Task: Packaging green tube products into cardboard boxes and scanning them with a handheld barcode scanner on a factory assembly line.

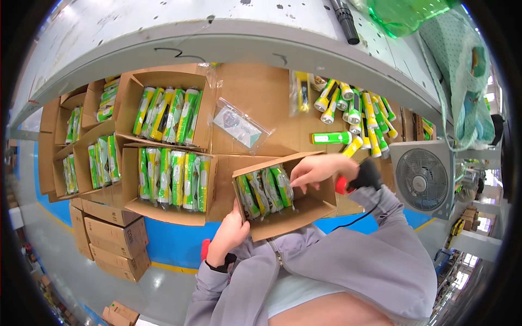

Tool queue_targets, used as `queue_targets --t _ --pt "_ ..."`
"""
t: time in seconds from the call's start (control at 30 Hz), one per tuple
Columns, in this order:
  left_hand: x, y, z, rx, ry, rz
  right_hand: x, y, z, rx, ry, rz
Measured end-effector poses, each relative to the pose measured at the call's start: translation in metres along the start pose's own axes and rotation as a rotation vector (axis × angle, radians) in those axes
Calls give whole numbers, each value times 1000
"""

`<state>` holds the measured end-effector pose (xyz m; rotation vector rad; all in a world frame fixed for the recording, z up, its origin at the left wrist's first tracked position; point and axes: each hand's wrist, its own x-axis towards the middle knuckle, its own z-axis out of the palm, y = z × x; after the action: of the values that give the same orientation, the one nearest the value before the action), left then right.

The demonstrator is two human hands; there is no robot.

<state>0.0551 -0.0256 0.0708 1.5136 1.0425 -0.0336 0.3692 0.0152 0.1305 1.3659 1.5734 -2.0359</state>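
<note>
In front of my body an open cardboard box (pixel 318 208) is tilted, with several green, yellow and white flashlights (pixel 265 191) in clear plastic bags packed upright in its left part. My left hand (pixel 231 231) grips the box at its near left edge, the thumb up along the wall. Over the box, my right hand (pixel 318 169) reaches in from the right. Its fingers are spread and bent downward, the tips beside the rightmost bagged flashlight (pixel 283 186). Whether they touch its bag I cannot tell. The right part of the box shows bare cardboard.
Several open boxes (pixel 169 213) of bagged flashlights stand at the left. Loose flashlights (pixel 356 108) lie piled at the back right, near a grey fan (pixel 421 176). A clear bag with a card (pixel 237 126) lies behind. A white shelf (pixel 228 39) crosses the far side.
</note>
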Motion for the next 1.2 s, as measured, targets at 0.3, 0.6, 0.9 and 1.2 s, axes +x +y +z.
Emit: queue_targets --t 0.3,0.6,0.9,1.2 --pt "0 12 15 50 137 -22 68 171 -182 -88 1093 -95" --pt "0 18 24 88 268 -55 140 130 -182 -255 1108 615" --pt "-6 0 35 107 276 1 84 145 -143 973 1281 -181" --pt "-6 -9 28 126 257 122 -64 49 -41 1318 967 -726"
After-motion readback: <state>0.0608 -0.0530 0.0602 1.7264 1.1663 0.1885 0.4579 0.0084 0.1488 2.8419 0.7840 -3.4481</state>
